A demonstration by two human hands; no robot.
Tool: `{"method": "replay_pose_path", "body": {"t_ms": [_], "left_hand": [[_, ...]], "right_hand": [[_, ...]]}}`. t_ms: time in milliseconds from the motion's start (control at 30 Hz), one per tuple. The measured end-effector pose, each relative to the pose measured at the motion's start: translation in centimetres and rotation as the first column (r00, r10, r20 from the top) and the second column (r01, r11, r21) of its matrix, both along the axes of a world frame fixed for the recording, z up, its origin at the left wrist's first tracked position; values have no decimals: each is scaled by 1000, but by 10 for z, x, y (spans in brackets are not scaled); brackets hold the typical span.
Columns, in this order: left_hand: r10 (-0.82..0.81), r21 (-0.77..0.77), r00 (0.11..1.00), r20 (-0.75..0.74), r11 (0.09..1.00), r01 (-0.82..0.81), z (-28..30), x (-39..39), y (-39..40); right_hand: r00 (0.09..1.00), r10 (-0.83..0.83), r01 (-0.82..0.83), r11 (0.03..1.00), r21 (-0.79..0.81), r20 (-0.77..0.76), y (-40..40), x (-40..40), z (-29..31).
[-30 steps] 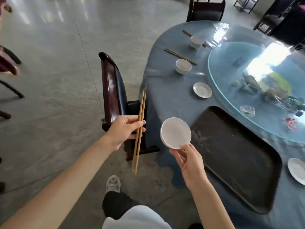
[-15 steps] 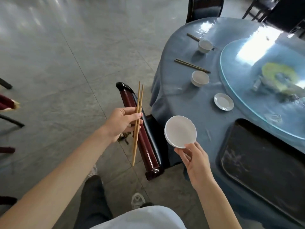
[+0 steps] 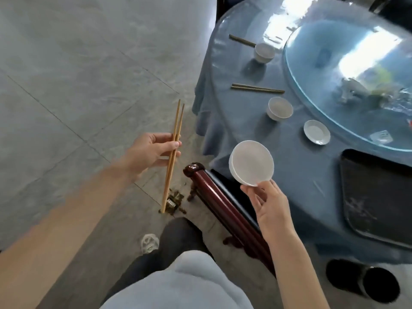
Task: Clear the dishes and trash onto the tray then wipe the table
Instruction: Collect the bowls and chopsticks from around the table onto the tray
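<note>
My left hand (image 3: 151, 152) pinches a pair of wooden chopsticks (image 3: 172, 157) upright over the floor, left of the table. A white bowl (image 3: 251, 162), tilted with its inside facing me, is held at its lower rim by my right hand (image 3: 267, 204), above the chair back. The dark tray (image 3: 376, 197) lies on the blue table at the right edge. Left on the table are a small white plate (image 3: 316, 132), two white cups (image 3: 280, 108) (image 3: 264, 52) and two more pairs of chopsticks (image 3: 257, 88) (image 3: 242, 40).
A dark red chair (image 3: 225, 204) stands between me and the round blue-clothed table (image 3: 234, 134). A glass turntable (image 3: 347, 76) carries crumpled trash (image 3: 356, 92). Scraps of litter (image 3: 174, 201) lie on the tiled floor by the chair. A black bin (image 3: 365, 279) sits at the lower right.
My view has swung down and left, so the table and tray slid right. Both hands keep their hold, the chopsticks and bowl staying raised in front of me.
</note>
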State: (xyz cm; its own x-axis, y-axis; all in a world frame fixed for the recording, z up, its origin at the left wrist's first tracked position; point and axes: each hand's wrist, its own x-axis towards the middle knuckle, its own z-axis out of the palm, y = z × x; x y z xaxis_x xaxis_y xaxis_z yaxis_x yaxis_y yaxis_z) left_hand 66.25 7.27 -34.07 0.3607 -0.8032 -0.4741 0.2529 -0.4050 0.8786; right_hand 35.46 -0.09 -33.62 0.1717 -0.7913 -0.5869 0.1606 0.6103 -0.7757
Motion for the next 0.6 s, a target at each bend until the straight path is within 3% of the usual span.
{"method": "replay_pose_path", "body": {"t_ms": [400,600], "left_hand": [[-351,-11,936,-22,936,351,-17,93,-185],[-506,56,861,50,862,504,-23,127,-310]], "right_hand": [[944,-329,330,943,36,-22,-78,118,-20],[848,-528,529,848,28,-42,-147,164,-34]]}}
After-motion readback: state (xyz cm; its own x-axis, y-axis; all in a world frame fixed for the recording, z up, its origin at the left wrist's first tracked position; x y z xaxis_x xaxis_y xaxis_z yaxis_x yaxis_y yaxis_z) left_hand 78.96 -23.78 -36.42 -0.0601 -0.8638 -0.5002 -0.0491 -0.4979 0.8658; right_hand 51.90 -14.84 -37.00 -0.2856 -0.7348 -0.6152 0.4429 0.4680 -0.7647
